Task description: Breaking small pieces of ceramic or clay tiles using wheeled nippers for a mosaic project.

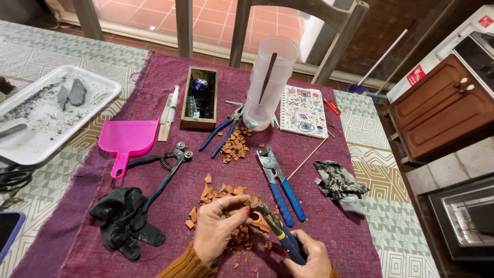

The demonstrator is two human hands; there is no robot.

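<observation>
Head view, looking down on a tabletop (41, 51) covered by a purple cloth (154, 77). The left hand (218, 226) pinches a small piece of terracotta tile (253, 202) between thumb and fingers, its grip closed on the piece. The right hand (309, 255) is wrapped around the blue and yellow handles of a pair of nippers (275, 226), its grip clamped on them; the metal head of the nippers meets the tile piece at the left fingertips. The tile piece is orange-brown, matt and irregular, with broken edges.

Beneath and just behind both hands lies a pile of tile fragments (218, 191) of the same colour, varied in size and angular. A second, smaller heap of fragments (235, 146) lies farther back, near blue-handled pliers (222, 131). Another blue-handled cutter (280, 188) lies just right of the near pile. Wheeled nippers (167, 164) rest to the left, their handles over black gloves (126, 216). A pink dustpan (126, 141), a wooden box (199, 100), a clear plastic jar (267, 82), a patterned notebook (303, 110) and a white tray (46, 110) stand around.
</observation>
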